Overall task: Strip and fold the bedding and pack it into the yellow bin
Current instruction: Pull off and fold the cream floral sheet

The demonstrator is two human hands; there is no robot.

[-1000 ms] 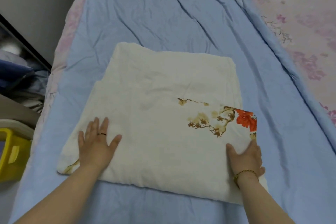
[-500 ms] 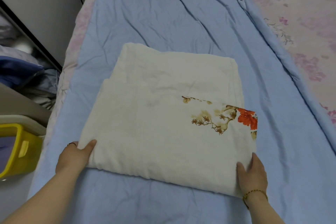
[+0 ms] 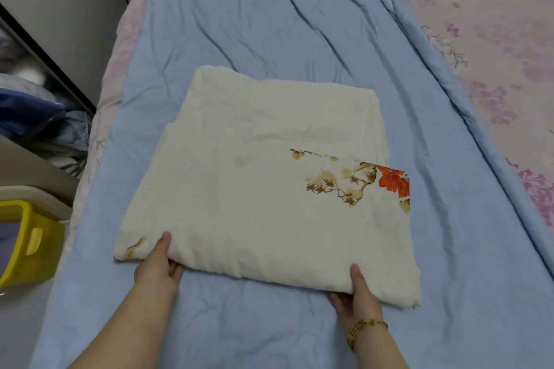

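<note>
while the folded quilt (image 3: 254, 189) lies on the sheet (image 3: 269, 24), left grip (image 3: 157, 271) pinching its near edge, right grip (image 3: 358, 301) likewise

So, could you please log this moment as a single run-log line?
cream quilt: folded, on blue sheet | left hand: grips near edge | right hand: grips near edge | yellow bin: beside bed, quilt not yet in

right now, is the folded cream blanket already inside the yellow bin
No, the folded cream blanket lies on the blue sheet, apart from the yellow bin.
</note>
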